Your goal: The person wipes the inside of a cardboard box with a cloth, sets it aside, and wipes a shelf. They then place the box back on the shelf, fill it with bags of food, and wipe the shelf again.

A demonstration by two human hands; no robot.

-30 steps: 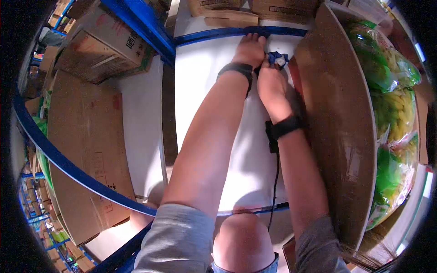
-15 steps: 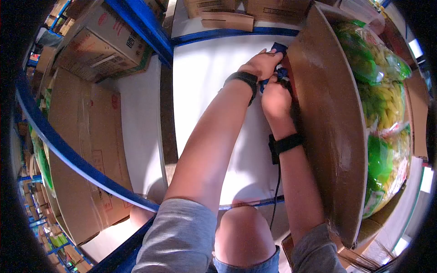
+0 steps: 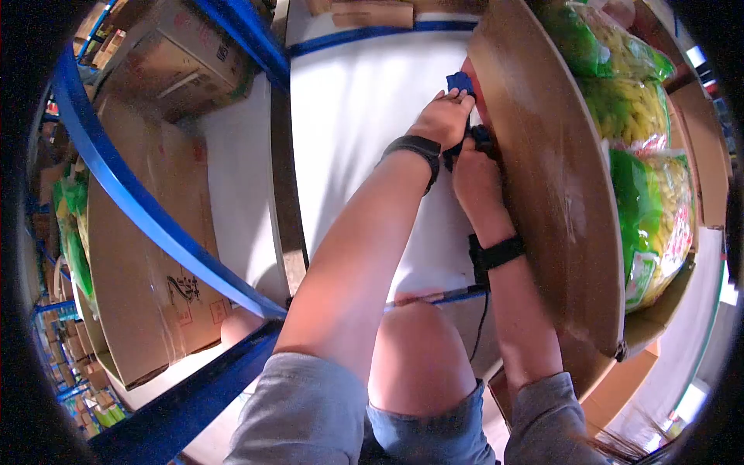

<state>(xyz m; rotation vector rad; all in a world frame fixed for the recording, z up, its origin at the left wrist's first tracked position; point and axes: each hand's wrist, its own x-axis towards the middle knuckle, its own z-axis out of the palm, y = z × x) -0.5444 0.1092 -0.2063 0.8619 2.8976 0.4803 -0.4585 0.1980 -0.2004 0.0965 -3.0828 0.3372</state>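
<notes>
A crumpled dark blue item (image 3: 460, 83), perhaps cloth or a soft packet, lies against the side of a tall cardboard box (image 3: 554, 163). My left hand (image 3: 443, 120) is closed over it, with the fingertips showing near its upper end. Just below, my right hand (image 3: 477, 170) is curled into a fist around a darker part of the same bundle, close to the box wall. What lies between the two hands is mostly hidden. Each wrist wears a black band, and the right one has a dark cable hanging from it.
Clear bags of yellow-green produce (image 3: 635, 116) fill the box on my right. Under my hands is a white shelf board (image 3: 349, 155) with a blue rail (image 3: 380, 33) behind it. Blue rack beams (image 3: 155, 209) cross on the left, before another cardboard box (image 3: 155, 256).
The view has shifted, and the box on the right appears higher and tilted differently. Both hands stay at the blue item, whose upper end now shows more beyond my left fingers.
</notes>
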